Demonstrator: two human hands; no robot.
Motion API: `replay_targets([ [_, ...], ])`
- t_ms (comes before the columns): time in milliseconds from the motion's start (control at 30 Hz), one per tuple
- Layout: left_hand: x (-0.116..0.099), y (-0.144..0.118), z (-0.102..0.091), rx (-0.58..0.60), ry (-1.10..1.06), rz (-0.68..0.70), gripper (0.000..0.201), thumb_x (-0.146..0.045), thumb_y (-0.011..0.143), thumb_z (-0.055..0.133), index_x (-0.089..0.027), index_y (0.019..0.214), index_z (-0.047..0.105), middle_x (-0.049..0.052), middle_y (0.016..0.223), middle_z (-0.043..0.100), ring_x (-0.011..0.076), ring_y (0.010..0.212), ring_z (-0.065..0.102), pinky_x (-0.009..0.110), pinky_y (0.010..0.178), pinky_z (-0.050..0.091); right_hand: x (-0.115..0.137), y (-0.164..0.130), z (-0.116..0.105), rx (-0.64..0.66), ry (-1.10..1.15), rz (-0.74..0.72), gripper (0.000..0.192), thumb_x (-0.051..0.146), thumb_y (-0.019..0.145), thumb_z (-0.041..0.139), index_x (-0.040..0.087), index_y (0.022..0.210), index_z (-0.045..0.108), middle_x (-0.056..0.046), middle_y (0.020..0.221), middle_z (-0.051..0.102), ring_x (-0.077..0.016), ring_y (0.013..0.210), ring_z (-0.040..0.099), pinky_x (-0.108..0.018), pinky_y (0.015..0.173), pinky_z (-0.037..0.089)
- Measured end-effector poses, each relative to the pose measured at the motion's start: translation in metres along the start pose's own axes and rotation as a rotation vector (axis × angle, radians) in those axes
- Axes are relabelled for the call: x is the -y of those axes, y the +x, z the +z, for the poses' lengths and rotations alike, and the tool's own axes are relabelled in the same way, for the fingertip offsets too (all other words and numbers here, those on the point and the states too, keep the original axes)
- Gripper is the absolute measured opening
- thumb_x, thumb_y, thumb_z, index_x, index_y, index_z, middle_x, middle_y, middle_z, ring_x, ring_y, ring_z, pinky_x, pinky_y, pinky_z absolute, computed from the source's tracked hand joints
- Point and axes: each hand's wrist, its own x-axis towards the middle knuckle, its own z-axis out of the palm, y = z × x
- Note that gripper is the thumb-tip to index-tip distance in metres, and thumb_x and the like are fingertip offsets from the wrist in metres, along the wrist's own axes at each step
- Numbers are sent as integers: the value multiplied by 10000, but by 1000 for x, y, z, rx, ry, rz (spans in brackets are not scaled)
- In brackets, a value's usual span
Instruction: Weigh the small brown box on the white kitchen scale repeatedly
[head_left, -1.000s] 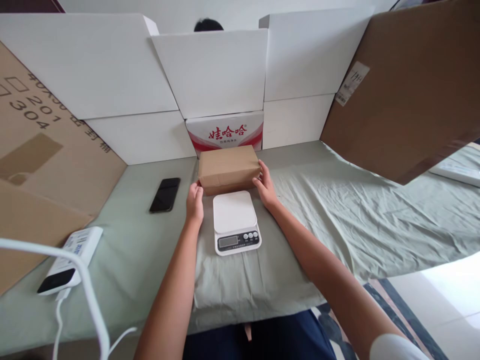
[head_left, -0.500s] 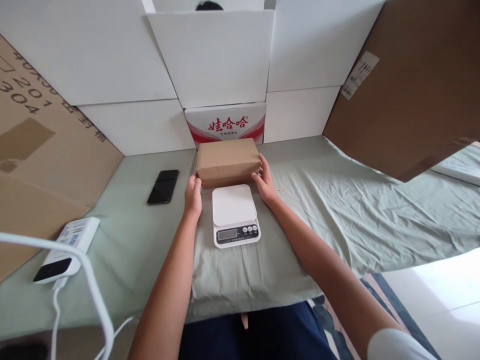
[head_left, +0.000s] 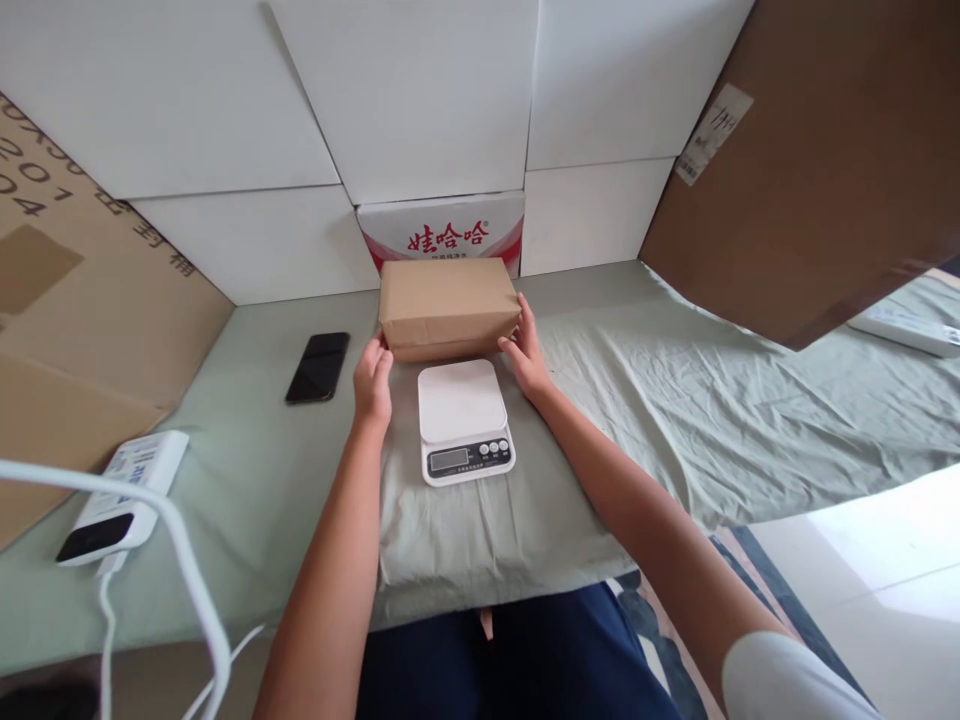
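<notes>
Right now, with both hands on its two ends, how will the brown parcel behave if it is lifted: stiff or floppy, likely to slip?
The brown parcel probably stays stiff: its edges look straight and boxy. The smooth paper wrap may slip a little, so the left hand and right hand pressing on opposite ends seem sensible. Being flat and wide, it seems unlikely to tip.

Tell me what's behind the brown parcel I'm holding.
Behind the brown parcel, held by the left hand and right hand, stands a white carton with red characters. Its lower part is covered by the parcel.
</notes>
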Motion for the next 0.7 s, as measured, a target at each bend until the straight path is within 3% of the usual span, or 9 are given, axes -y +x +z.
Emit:
replay_targets([
  [167,-29,-21,-6,-70,-90,49,760,-643,839,689,-173,1432,615,172,1488,637,333,1451,549,449,1223,417,22,-23,-4,15,-56,-97,1021,793,898,538,348,1698,86,-67,1772,232,-344,1533,437,-542,1205,481],
  [300,-44,-64,-10,-115,-119,3,759,-617,833,696,-156,1432,624,193,1471,645,353,1431,569,478,1213,429,34,-56,-14,-16,-122,-147,965,747,927,543,359,1694,104,-66,1765,209,-356,1599,322,-569,1262,409],
  [467,-52,-116,-18,-118,-153,-82,745,-588,782,743,-161,1388,676,196,1449,664,381,1409,589,509,1198,446,35,-92,-24,-15,-114,-147,931,702,941,564,380,1689,113,-73,1723,265,-361,1585,329,-596,1296,356],
  [700,-55,-126,-23,-168,-166,-165,703,-583,792,732,-171,1360,696,191,1422,685,383,1383,611,525,1183,461,37,-99,-22,26,-164,-148,867,662,962,561,441,1677,124,-59,1701,299,-365,1548,362,-617,1223,439],
])
